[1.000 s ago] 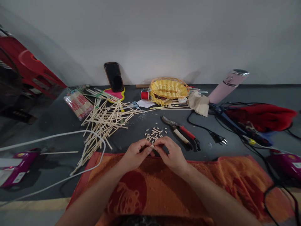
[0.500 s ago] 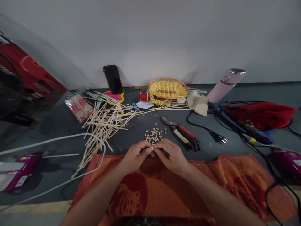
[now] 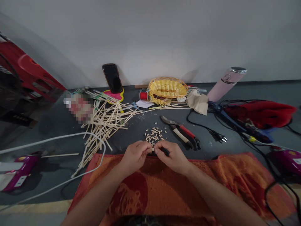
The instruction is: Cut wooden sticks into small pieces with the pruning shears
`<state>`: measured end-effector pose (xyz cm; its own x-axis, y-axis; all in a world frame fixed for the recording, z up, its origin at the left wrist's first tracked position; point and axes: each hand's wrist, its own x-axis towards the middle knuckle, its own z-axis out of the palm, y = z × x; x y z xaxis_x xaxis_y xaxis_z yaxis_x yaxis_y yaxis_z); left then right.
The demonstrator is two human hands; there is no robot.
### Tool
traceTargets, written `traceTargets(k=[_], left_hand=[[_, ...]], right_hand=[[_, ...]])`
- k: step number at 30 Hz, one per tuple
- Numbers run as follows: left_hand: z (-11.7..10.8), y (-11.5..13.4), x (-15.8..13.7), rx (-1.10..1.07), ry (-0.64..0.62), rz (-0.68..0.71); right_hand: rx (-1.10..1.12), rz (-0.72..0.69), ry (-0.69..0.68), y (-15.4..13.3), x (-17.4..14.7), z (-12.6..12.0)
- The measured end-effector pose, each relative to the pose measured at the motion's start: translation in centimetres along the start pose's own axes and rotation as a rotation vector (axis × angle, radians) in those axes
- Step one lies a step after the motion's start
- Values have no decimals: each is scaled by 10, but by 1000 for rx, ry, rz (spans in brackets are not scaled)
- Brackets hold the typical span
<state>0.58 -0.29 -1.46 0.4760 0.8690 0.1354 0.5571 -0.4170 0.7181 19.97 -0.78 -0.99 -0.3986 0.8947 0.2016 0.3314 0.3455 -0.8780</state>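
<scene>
Between my fingertips, just over the towel's far edge, is a short cut piece of wooden stick [image 3: 152, 149]. My left hand [image 3: 135, 154] is closed in a pinch on it from the left. From the other side my right hand [image 3: 173, 157] pinches at the same piece with thumb and forefinger. Directly beyond the fingers lies a loose pile of short wooden stick pieces [image 3: 154, 135]. Right of the pile rest pruning shears [image 3: 180, 131] with red and cream handles. An orange towel [image 3: 169, 194] spreads beneath my forearms.
Long thin wooden sticks [image 3: 105, 122] lie heaped on the left. At the wall stand a phone [image 3: 112, 78], a yellow wicker basket [image 3: 168, 88] and a leaning pink flask [image 3: 227, 84]. A red thread spool [image 3: 143, 95] sits beside the basket. A black plug [image 3: 218, 137] and cables lie right; a white cable [image 3: 47, 142] crosses left.
My left fingers have curled in and the thumb has shifted at the small stick piece. Both hands stay in nearly the same place. The pile and shears look unmoved.
</scene>
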Motion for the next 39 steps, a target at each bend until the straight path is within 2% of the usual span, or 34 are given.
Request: traceTargets(k=[8,16,23,27,33,39], left_hand=[[-1,7,-1,-231,-26,-109],[-4,10,0,-305,-59,-154],[0,7,-2,-426,-25,-220],[1,6,-2,-403,-5,-196],[1,5,-3,-232,61,-155],[1,4,-3,-159,93,-151]], right_hand=[[21,-18,47,1,-1,-1],[-32,-18,62,3,1,2],[-51,-8,61,4,1,3],[-20,24,61,4,0,4],[13,62,94,4,0,7],[22,84,112,2,0,10]])
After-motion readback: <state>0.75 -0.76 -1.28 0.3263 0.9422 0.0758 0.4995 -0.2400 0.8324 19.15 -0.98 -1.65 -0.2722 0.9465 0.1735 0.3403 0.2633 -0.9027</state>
